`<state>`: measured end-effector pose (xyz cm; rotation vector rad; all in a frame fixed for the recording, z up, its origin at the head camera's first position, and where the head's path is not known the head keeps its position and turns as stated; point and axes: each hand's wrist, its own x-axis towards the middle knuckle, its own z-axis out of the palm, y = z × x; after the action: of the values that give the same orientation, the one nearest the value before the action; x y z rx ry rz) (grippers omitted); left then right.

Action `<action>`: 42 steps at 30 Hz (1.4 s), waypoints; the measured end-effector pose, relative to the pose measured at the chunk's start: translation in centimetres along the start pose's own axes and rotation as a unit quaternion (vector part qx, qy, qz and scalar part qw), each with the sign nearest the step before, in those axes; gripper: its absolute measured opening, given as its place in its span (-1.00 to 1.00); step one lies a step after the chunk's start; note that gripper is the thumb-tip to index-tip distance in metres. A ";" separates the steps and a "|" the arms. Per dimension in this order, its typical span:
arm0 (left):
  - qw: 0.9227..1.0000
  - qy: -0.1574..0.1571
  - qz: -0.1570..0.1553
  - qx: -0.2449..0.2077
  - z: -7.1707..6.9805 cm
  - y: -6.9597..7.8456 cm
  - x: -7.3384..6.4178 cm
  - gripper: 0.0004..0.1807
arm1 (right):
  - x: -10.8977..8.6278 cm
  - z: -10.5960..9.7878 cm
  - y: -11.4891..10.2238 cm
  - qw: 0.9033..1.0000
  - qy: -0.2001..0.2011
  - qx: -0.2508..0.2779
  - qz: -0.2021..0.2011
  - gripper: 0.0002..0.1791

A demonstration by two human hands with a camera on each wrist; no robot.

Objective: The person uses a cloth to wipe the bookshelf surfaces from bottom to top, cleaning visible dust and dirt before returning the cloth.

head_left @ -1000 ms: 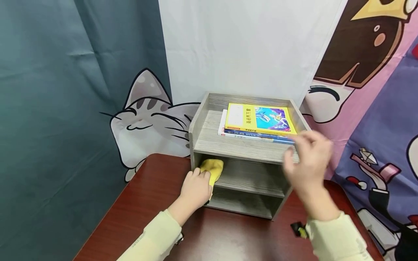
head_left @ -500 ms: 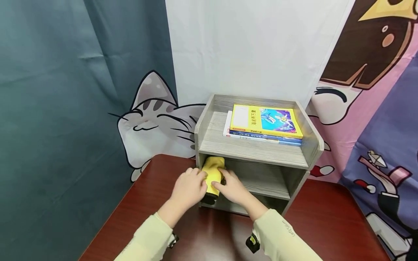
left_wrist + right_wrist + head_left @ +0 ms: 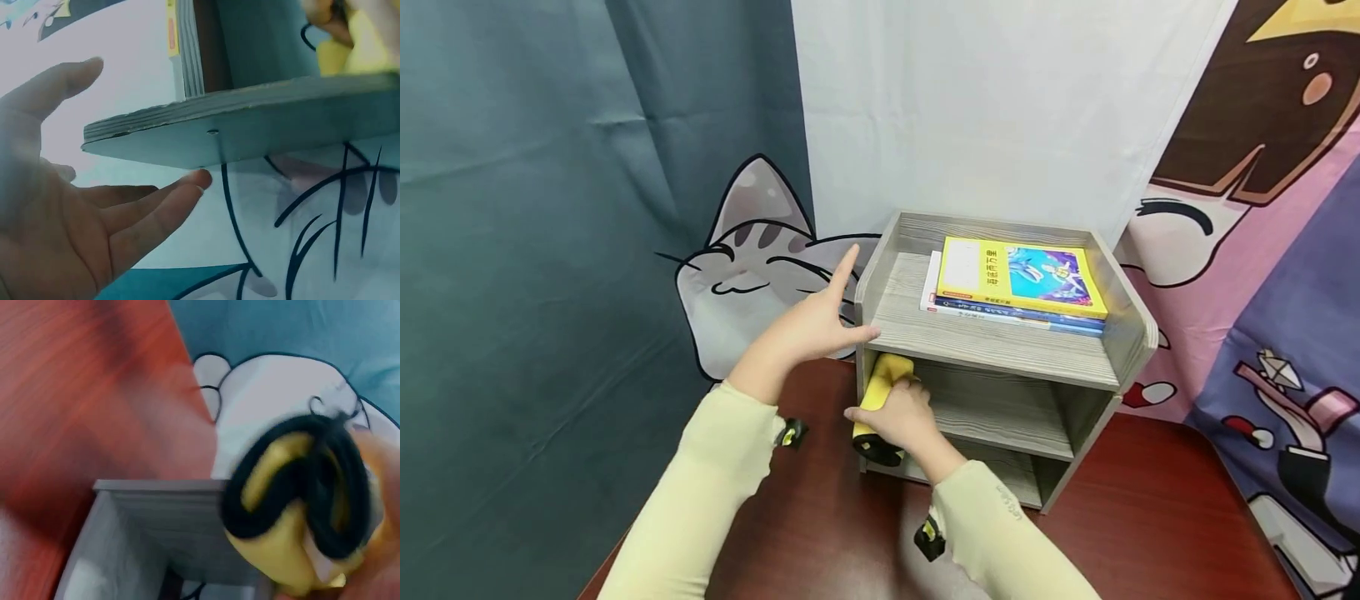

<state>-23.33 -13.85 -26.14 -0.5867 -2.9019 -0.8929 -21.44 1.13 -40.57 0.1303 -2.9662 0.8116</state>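
A soft yellow cloth item [image 3: 887,368] with a black-trimmed opening is at the left end of the shelf unit's middle compartment, its black end sticking out at the front. My right hand [image 3: 910,417] grips it, thumb on the near side. In the right wrist view the black rim [image 3: 250,515] shows folded and blurred. Fingers spread, my left hand [image 3: 811,323] is at the upper left side of the grey wooden shelf unit [image 3: 992,357]. Its thumb and fingers lie on either side of the side panel [image 3: 187,134]; whether they touch it I cannot tell.
On the unit's top board lies a stack of books, a yellow one [image 3: 1015,279] uppermost and blue and white ones beneath. A reddish-brown table [image 3: 1180,517] carries the unit. Printed curtains hang behind and on both sides.
My right hand came from the right onto the yellow item and now grips it alone. My left hand let go and moved up to the unit's left side. The item's black end has swung slightly left.
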 end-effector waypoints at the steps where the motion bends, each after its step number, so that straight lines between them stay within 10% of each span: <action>1: 1.000 -0.003 0.004 0.011 -0.1 0.1 0.3 0.12 | -0.2 0.6 -0.3 0.999 0.017 -0.027 -0.008 0.07; 9: 0.996 -0.058 0.023 0.058 0.1 0.3 0.6 -0.16 | -1.4 4.1 -1.1 0.989 0.127 -0.060 -0.048 -0.11; 21: 0.991 -0.065 0.050 0.104 0.5 1.2 0.4 -0.10 | -1.6 2.8 -1.2 0.982 0.077 0.175 0.003 -0.13; 36: 0.988 -0.038 0.080 0.125 0.9 1.1 0.8 -0.09 | -1.6 -1.8 -3.4 0.964 0.103 0.245 -0.007 -0.29; 42: 0.989 -0.039 0.076 0.124 0.7 0.9 1.1 -0.09 | -1.4 -1.2 -3.3 0.974 0.123 0.189 -0.031 -0.29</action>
<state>-23.98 -12.40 -26.12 -0.8225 -2.9221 -0.4906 -19.72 -0.98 -37.99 0.1281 -2.5364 1.2730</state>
